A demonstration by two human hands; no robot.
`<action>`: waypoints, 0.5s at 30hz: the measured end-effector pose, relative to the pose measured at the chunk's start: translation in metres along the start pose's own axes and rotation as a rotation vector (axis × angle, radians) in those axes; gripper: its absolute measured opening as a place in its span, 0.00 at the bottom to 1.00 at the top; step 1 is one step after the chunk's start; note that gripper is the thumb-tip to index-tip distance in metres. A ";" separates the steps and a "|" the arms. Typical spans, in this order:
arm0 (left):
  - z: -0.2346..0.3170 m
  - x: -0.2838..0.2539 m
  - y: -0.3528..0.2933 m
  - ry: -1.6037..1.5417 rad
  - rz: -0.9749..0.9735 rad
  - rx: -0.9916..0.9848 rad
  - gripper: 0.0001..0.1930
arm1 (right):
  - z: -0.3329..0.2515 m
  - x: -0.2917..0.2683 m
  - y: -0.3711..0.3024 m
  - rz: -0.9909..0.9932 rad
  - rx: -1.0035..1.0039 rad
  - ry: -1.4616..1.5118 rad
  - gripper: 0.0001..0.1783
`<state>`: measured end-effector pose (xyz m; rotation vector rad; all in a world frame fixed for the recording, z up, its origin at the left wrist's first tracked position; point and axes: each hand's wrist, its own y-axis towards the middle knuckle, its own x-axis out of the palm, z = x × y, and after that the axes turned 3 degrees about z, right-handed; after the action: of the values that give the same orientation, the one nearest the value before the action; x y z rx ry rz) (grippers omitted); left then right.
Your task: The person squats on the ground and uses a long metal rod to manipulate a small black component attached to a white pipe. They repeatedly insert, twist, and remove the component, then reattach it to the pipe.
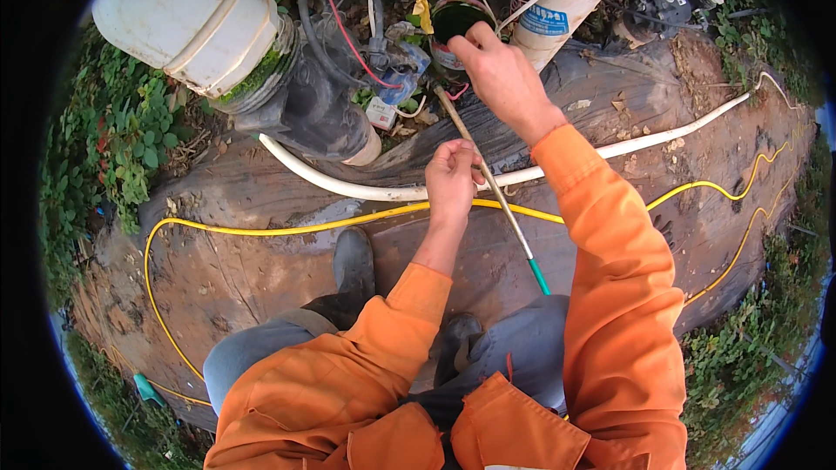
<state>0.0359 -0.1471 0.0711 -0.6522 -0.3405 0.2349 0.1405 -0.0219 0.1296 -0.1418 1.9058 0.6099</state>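
My right hand [507, 78] reaches to a round can [447, 57] with a dark inside. Its bent fingers are pinched over the near rim; what they hold, if anything, is hidden. Lower and to the left, my left hand [451, 181] has its fingers curled together, and I cannot make out anything in them. Beside the left fingers a thin pole [510, 220] with a green end slants from below the can toward my right knee. A white hose [348, 184] and a yellow hose [287, 230] pass close to my left hand.
A large white plastic vessel [187, 22] on a black fitting [300, 104] stands at the upper left. A white pipe [557, 13] rises beside the can, with loose wires and cables [326, 61] around. Dark sheeting [252, 270] covers the ground; leafy plants [131, 122] border it.
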 end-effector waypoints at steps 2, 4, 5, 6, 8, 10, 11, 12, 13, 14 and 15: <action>-0.002 -0.003 -0.004 -0.010 0.000 -0.044 0.07 | -0.003 -0.002 -0.003 -0.006 0.006 -0.024 0.13; -0.008 -0.008 -0.008 -0.018 0.008 -0.081 0.07 | -0.005 -0.002 -0.001 -0.012 -0.002 0.006 0.12; -0.012 -0.011 -0.009 -0.022 0.015 -0.096 0.07 | -0.008 -0.002 -0.001 -0.017 -0.005 0.025 0.12; -0.016 -0.013 -0.009 -0.025 0.022 -0.111 0.07 | -0.009 -0.002 -0.002 -0.021 -0.008 0.044 0.11; -0.015 -0.012 -0.011 -0.012 0.005 -0.121 0.07 | -0.006 -0.005 -0.002 -0.013 -0.018 0.022 0.08; -0.012 -0.009 -0.013 -0.009 -0.020 -0.127 0.07 | 0.011 -0.006 0.007 0.051 -0.036 0.029 0.07; -0.013 -0.008 -0.013 -0.011 -0.034 -0.132 0.07 | 0.017 -0.008 0.016 0.070 -0.072 0.028 0.06; -0.014 -0.008 -0.014 -0.013 -0.049 -0.137 0.07 | 0.018 -0.008 0.022 0.059 -0.097 -0.017 0.08; -0.016 -0.008 -0.012 -0.021 -0.061 -0.133 0.07 | 0.015 -0.009 0.026 0.036 -0.105 -0.036 0.09; -0.019 -0.009 -0.010 -0.029 -0.072 -0.129 0.07 | 0.011 -0.009 0.028 0.014 -0.113 -0.056 0.10; -0.021 -0.010 -0.009 -0.038 -0.084 -0.125 0.07 | 0.009 -0.008 0.026 -0.024 -0.119 -0.058 0.10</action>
<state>0.0355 -0.1690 0.0586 -0.7550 -0.4203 0.1462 0.1411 0.0035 0.1436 -0.2204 1.8094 0.7047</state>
